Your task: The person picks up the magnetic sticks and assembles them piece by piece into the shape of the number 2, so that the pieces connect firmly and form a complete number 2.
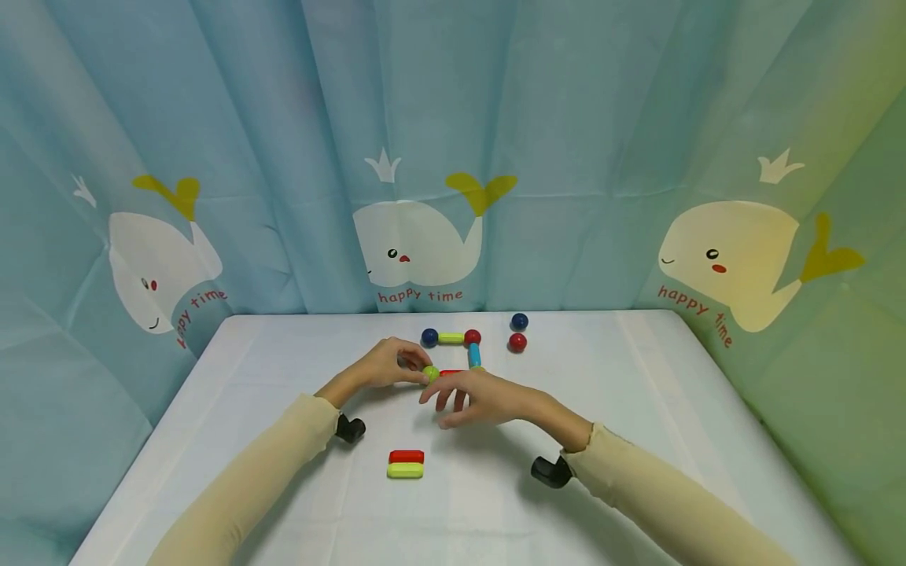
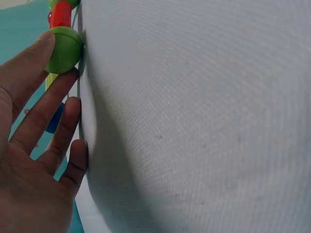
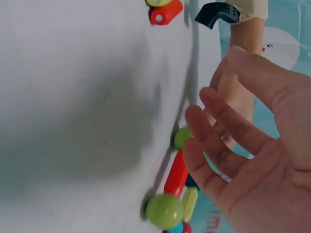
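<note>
My left hand [image 1: 392,362] pinches a green ball [image 2: 67,50] between thumb and index finger, its other fingers spread. That ball sits at one end of a red rod [image 3: 176,174], with a second green ball [image 3: 164,211] at the rod's other end. From there a blue rod [image 1: 474,354] runs back to a red ball [image 1: 472,337]. A yellow-green rod [image 1: 451,338] links that to a dark blue ball [image 1: 429,337]. My right hand [image 1: 481,397] hovers in front of the red rod, fingers loosely bent, holding nothing and partly covering the chain in the head view.
At the back right of the white table [image 1: 623,409] lie a loose dark blue ball [image 1: 520,321] and a loose red ball [image 1: 517,343]. Nearer the front, a red rod [image 1: 406,456] and a yellow-green rod [image 1: 406,471] lie side by side. A whale-print curtain [image 1: 566,259] hangs behind.
</note>
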### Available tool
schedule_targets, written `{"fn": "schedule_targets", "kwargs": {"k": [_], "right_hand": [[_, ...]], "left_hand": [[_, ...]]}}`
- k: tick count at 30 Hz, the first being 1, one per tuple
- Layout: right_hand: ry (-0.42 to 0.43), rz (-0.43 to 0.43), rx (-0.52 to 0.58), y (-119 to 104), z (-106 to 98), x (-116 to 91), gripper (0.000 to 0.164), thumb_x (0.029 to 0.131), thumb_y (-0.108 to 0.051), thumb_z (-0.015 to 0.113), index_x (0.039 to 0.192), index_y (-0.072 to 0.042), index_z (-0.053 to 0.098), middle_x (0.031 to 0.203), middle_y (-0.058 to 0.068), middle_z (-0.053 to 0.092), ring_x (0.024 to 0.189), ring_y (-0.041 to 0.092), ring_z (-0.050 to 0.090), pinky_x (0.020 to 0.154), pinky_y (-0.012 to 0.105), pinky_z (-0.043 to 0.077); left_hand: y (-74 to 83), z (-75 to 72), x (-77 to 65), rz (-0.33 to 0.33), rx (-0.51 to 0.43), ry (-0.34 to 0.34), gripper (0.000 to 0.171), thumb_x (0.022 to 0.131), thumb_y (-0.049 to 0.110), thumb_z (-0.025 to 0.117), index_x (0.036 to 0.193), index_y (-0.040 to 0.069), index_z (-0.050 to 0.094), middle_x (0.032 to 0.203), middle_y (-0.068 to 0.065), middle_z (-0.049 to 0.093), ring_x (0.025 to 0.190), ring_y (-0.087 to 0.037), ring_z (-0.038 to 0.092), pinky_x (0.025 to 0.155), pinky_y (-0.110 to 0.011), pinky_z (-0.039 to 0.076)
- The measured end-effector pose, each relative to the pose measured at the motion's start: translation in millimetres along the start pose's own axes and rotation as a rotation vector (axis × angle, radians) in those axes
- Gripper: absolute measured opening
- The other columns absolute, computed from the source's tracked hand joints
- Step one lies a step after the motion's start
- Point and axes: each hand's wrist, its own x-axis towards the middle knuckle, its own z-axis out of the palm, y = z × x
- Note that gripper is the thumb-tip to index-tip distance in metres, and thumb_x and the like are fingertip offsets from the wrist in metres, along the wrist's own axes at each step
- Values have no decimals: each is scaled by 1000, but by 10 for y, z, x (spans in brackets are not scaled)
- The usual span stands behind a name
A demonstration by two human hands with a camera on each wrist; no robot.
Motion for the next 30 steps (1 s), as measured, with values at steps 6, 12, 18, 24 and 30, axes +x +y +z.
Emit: {"fn": "schedule_targets", "kwargs": {"k": [6,12,18,24,30], "right_hand": [[-136,-31,-4,-88,122,185,36,96,-16,74,130,-9,65,114,12,72,92,12,68,87,27,55],[-238,-63,-16,-136,255,365,30,98,-11,71,127,-11,67,115,9,71,89,8,66,86,22,53],[-285,-83,-20,-160,342,478,24,98,-6,69,122,-11,72,107,5,72,84,6,65,84,21,53],[-300,-71,-43,-169,354,500,25,96,-1,70,119,-10,73,100,7,72,82,7,62,81,18,50],[-290,-50,-51,-164,361,500,28,93,2,71,118,-11,73,97,4,70,81,7,60,79,18,50]], "left_hand": [[-16,-6,-4,1,-16,-8,23,89,21,83,110,12,76,104,3,75,93,-12,67,88,-31,55],[-15,-3,8,4,-8,-8,23,89,21,83,110,14,76,104,3,75,93,-12,67,88,-32,55],[-33,-1,25,12,-12,-1,22,88,21,84,108,14,77,104,4,75,91,-11,67,87,-32,55],[-13,-5,18,14,-18,-5,23,89,22,83,109,13,77,104,3,75,91,-11,67,87,-31,55],[-20,-10,16,8,-16,-5,23,89,21,84,109,13,76,105,3,75,92,-11,68,88,-32,55]]}}
